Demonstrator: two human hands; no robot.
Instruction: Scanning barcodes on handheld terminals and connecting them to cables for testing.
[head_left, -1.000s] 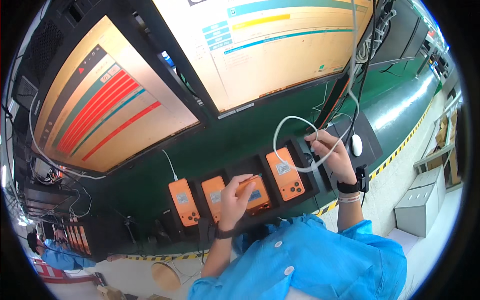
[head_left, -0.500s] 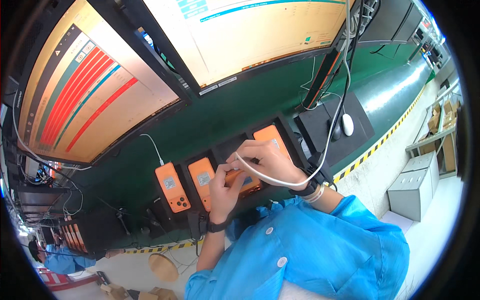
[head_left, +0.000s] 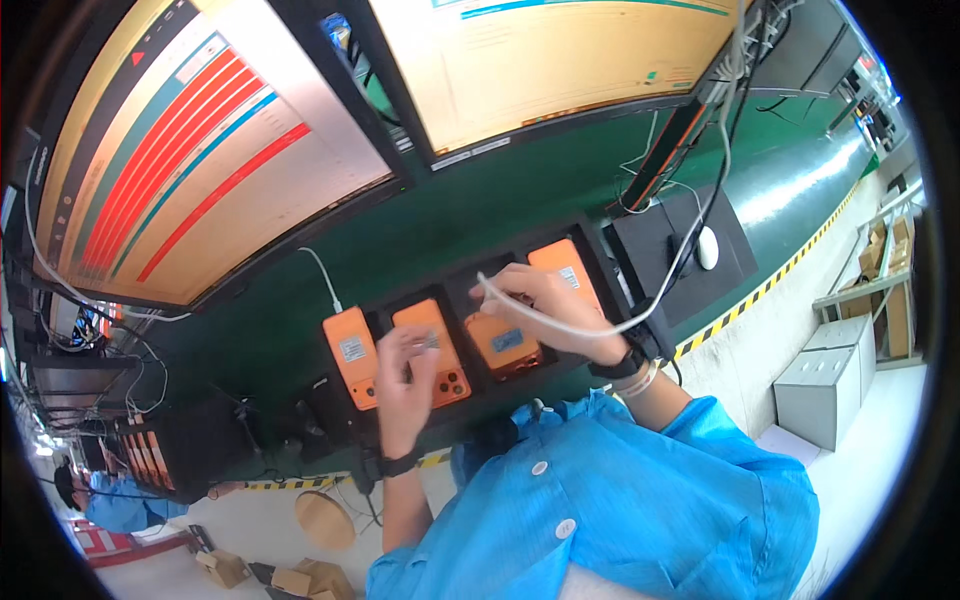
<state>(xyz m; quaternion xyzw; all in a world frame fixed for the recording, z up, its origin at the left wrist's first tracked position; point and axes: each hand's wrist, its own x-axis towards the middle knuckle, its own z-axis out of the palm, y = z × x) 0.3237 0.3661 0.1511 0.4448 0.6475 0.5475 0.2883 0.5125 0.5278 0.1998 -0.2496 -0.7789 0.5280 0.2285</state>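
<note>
Several orange phones lie face down in a black holder. My left hand is over the second phone, fingers loosely curled and apart, with nothing visible in them. Beside it on the left is the first phone, with a white cable plugged into its far end. The third phone has a label on its back. At its far end my right hand is closed, fingertips at the end of a white cable that loops over the hand; the plug is hidden. The fourth phone lies partly behind this hand.
Two lit monitors stand beyond the holder on a green bench top. A white mouse rests on a black mat at the right. Grey boxes stand on the floor. Another person in blue is at far left.
My left hand has let go of the third phone and moved left over the second. The third phone now lies in the holder. My right hand remains at its far end with the cable.
</note>
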